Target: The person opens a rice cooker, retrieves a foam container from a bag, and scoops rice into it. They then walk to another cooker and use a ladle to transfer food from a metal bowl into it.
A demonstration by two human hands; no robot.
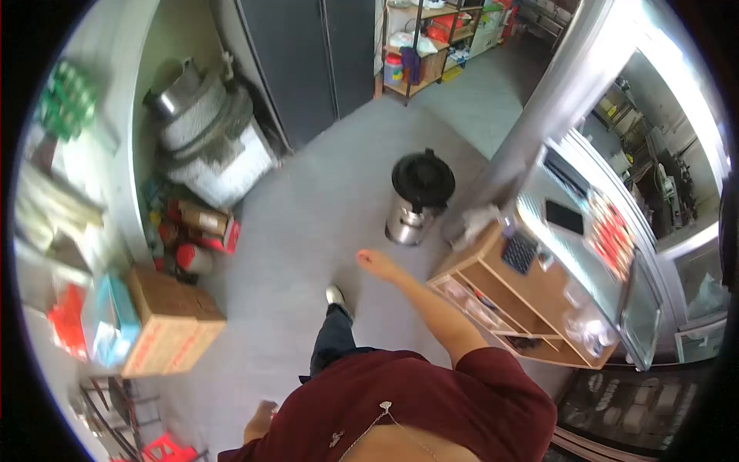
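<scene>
My right hand [375, 264] is stretched forward over the grey floor, its fingers loosely curled with nothing visible in them. Closest to it stands a steel bin-like container [409, 219] with a black round top [423, 179], a short way ahead and apart from the hand. Low at my left side, my left hand [263, 416] is partly cut off by the maroon shirt [385, 393]. Its fingers look closed, and a small reddish spot shows there that I cannot make out. One white shoe [336, 295] is forward on the floor.
On the right is a wooden counter [500, 285] with a phone [564, 217] and a calculator [519, 252]. Cardboard boxes [173, 319] stand at the left. Behind them is a stone mill-like machine [204, 127]. Shelves [423, 69] and a dark cabinet [308, 69] line the back.
</scene>
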